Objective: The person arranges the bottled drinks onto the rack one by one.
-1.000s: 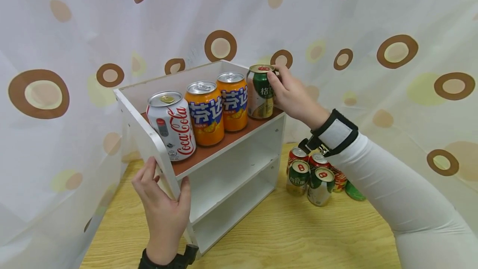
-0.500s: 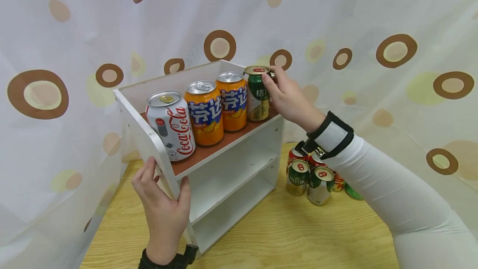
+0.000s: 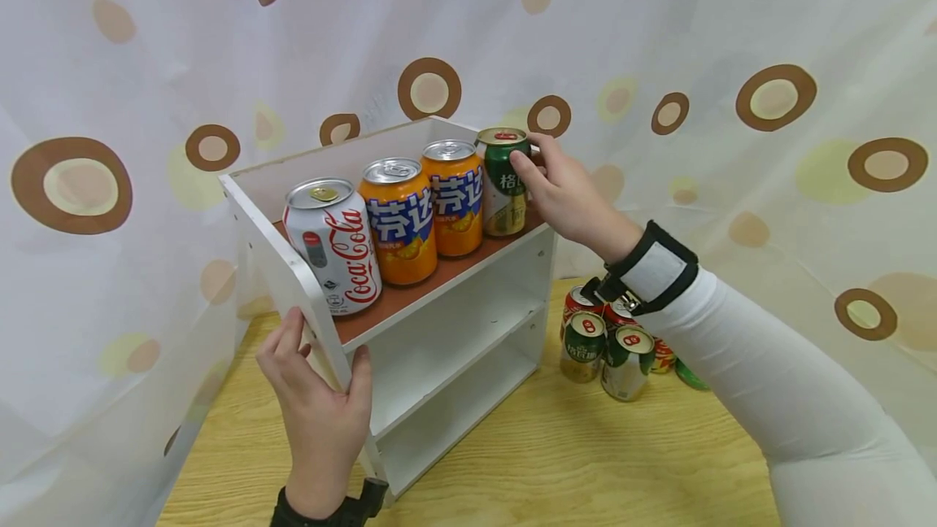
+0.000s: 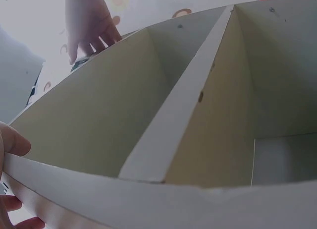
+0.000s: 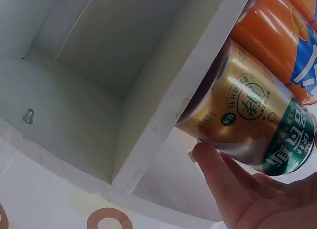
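Observation:
A white shelf unit (image 3: 439, 299) with a reddish-brown top board stands on the table. My left hand (image 3: 322, 405) grips its near side panel, fingers outside and thumb on the front edge. In the left wrist view those fingers (image 4: 15, 142) lie over the panel's edge. On the top board, my right hand (image 3: 574, 198) holds a green-and-gold can (image 3: 503, 185) upright, thumb in front and fingers behind. The right wrist view shows this can (image 5: 247, 110) right beside an orange soda can. Along the row stand two orange soda cans (image 3: 403, 222) and a white Coca-Cola can (image 3: 340, 254).
On the wooden table (image 3: 586, 462) right of the shelf stand two green-and-gold cans (image 3: 583, 348), with red cans (image 3: 578, 299) behind them. A green can (image 3: 690, 374) lies partly hidden by the right sleeve. A patterned curtain (image 3: 586, 15) hangs close behind the shelf.
My right hand has shifted the green-and-gold can slightly left, up beside the nearer orange soda can. My left hand stays on the side panel.

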A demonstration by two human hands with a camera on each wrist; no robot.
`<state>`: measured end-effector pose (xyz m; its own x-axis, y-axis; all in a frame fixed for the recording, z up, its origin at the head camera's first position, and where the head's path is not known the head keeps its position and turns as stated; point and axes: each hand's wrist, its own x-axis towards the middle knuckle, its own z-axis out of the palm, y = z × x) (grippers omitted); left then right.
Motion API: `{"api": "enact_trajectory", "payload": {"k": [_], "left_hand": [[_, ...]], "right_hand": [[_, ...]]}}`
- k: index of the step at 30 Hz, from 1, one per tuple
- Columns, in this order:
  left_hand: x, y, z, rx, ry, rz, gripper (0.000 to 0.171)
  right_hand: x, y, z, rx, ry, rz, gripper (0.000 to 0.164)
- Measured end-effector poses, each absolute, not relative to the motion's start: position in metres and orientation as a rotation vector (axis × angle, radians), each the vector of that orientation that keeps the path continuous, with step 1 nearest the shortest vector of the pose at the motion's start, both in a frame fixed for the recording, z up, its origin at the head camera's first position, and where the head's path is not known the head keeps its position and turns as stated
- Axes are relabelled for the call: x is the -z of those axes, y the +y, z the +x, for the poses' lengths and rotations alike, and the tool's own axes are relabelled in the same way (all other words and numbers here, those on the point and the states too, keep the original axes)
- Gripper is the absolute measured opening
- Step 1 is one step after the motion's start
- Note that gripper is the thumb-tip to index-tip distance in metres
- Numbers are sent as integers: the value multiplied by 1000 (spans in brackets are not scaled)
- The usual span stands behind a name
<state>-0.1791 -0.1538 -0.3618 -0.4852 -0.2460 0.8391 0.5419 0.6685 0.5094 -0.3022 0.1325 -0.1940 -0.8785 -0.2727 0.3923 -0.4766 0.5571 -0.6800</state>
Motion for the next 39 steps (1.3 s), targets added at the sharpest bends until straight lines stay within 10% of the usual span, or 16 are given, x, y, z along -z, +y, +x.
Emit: {"api": "enact_trajectory", "payload": {"k": [39], "left_hand": [[364, -153, -183, 941, -1801, -259, 76]], "right_hand": [[312, 266, -269, -1118, -2196, 25, 41]]}}
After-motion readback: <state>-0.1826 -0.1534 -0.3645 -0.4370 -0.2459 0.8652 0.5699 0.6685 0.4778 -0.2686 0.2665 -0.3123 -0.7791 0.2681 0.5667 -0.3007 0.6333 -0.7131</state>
